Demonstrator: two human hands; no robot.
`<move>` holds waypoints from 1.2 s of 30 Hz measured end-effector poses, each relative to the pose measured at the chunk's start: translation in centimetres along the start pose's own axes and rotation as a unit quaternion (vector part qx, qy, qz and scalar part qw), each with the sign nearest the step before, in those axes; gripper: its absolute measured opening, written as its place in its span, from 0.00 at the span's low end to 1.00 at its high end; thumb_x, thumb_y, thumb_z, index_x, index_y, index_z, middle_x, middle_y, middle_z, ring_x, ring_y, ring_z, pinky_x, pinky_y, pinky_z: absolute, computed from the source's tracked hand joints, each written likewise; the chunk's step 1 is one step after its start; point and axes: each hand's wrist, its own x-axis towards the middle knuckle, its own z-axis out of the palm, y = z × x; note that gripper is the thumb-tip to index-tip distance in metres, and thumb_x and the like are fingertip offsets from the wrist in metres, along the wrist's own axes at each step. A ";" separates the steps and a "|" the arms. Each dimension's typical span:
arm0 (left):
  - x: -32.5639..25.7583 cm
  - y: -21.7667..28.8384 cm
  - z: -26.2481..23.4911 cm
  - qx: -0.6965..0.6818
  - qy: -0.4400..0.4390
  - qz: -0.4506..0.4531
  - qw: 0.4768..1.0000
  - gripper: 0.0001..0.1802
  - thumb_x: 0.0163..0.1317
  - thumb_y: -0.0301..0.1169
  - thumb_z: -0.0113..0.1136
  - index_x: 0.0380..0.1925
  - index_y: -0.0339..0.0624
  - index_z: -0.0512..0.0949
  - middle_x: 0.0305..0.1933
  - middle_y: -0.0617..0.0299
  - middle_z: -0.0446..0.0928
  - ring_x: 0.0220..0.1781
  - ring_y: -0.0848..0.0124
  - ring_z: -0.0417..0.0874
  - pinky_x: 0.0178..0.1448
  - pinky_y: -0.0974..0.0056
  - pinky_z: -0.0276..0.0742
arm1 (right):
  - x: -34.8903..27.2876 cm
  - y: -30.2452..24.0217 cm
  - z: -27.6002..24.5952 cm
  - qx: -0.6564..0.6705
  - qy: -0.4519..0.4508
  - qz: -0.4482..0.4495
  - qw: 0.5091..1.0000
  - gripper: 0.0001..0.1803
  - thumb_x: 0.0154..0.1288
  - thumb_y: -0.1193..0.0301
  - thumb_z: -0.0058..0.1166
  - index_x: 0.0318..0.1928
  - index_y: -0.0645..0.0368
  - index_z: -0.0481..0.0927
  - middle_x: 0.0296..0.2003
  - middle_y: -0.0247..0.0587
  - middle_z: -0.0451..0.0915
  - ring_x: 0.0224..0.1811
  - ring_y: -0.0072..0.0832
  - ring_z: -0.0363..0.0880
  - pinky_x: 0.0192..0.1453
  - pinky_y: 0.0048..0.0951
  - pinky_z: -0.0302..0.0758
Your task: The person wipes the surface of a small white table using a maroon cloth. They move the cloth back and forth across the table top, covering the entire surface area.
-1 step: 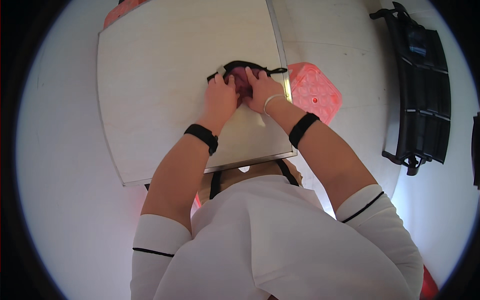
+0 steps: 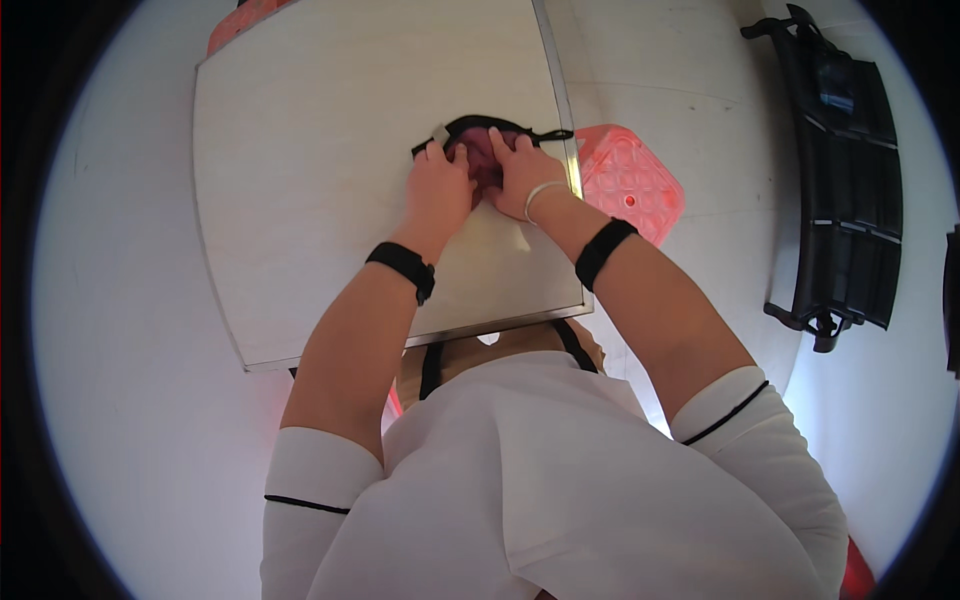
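On the white tabletop (image 2: 320,190), near its right edge, lies a small maroon cloth item (image 2: 478,146) with a black border. Its exact kind is hidden under my hands. A thin black loop (image 2: 555,135) sticks out from it to the right, and a pale grey tab (image 2: 440,133) shows at its left. My left hand (image 2: 437,190) grips its left side with bent fingers. From the right, my right hand (image 2: 528,180) holds it, with fingers on the maroon cloth and the thumb lower down. Between the hands the cloth forms a dark hollow.
A metal strip edges the table. Beside its right side stands a pink plastic stool (image 2: 635,180), and another pink stool (image 2: 235,25) shows at the far left corner. Black metal-framed seats (image 2: 850,180) stand along the right wall.
Both hands and the maroon cloth item have shifted very slightly away from me. The grip looks the same.
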 end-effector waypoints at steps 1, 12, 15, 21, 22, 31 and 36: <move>0.5 -0.2 0.1 0.000 0.006 -0.006 1.000 0.27 0.47 0.36 0.61 0.50 0.43 0.70 0.40 0.51 0.66 0.43 0.56 0.69 0.44 0.59 0.71 | 0.7 -0.2 -0.1 0.000 0.005 0.005 1.000 0.45 0.47 0.55 0.53 0.64 0.50 0.46 0.49 0.51 0.64 0.49 0.42 0.70 0.49 0.36 0.71; 0.3 0.9 0.5 0.077 0.023 -0.067 0.995 0.25 0.52 0.39 0.56 0.52 0.48 0.69 0.39 0.51 0.67 0.43 0.57 0.71 0.45 0.60 0.71 | 0.8 -0.3 -0.5 0.001 -0.001 0.016 1.000 0.42 0.51 0.55 0.51 0.65 0.45 0.47 0.54 0.45 0.62 0.52 0.37 0.69 0.51 0.33 0.70; 0.2 0.8 0.6 0.077 0.023 -0.074 0.994 0.25 0.52 0.39 0.56 0.52 0.49 0.69 0.39 0.51 0.67 0.43 0.57 0.71 0.45 0.60 0.71 | 0.5 -0.5 -0.3 0.012 -0.003 0.023 1.000 0.42 0.52 0.54 0.50 0.65 0.47 0.46 0.54 0.45 0.62 0.52 0.38 0.69 0.51 0.33 0.70; -0.2 1.0 -1.3 0.077 -0.024 -0.028 0.996 0.27 0.49 0.39 0.59 0.52 0.47 0.68 0.42 0.52 0.66 0.44 0.58 0.70 0.45 0.60 0.71 | -0.7 -0.1 0.3 0.038 0.014 0.011 0.999 0.43 0.52 0.54 0.51 0.65 0.50 0.46 0.51 0.50 0.63 0.50 0.41 0.70 0.50 0.35 0.70; -0.4 1.2 -1.7 0.073 -0.033 -0.026 0.996 0.28 0.49 0.39 0.59 0.51 0.46 0.68 0.42 0.51 0.66 0.44 0.58 0.70 0.45 0.60 0.71 | -1.1 0.0 0.2 0.042 0.010 0.004 0.999 0.43 0.51 0.54 0.51 0.65 0.50 0.46 0.51 0.50 0.63 0.50 0.42 0.70 0.49 0.36 0.71; -4.0 4.3 -0.3 0.013 -0.086 0.062 0.994 0.28 0.45 0.36 0.61 0.48 0.41 0.70 0.36 0.50 0.67 0.37 0.56 0.71 0.41 0.58 0.71 | -7.0 3.8 3.4 0.063 -0.009 -0.031 0.998 0.46 0.50 0.54 0.53 0.64 0.56 0.45 0.46 0.55 0.64 0.43 0.46 0.72 0.44 0.39 0.72; -5.9 7.3 -0.3 -0.039 -0.145 0.131 0.980 0.30 0.43 0.38 0.63 0.47 0.36 0.69 0.37 0.50 0.67 0.38 0.56 0.72 0.41 0.59 0.72 | -11.8 6.3 4.5 0.095 -0.002 -0.031 0.995 0.46 0.49 0.54 0.54 0.63 0.57 0.46 0.42 0.54 0.65 0.38 0.45 0.72 0.38 0.39 0.73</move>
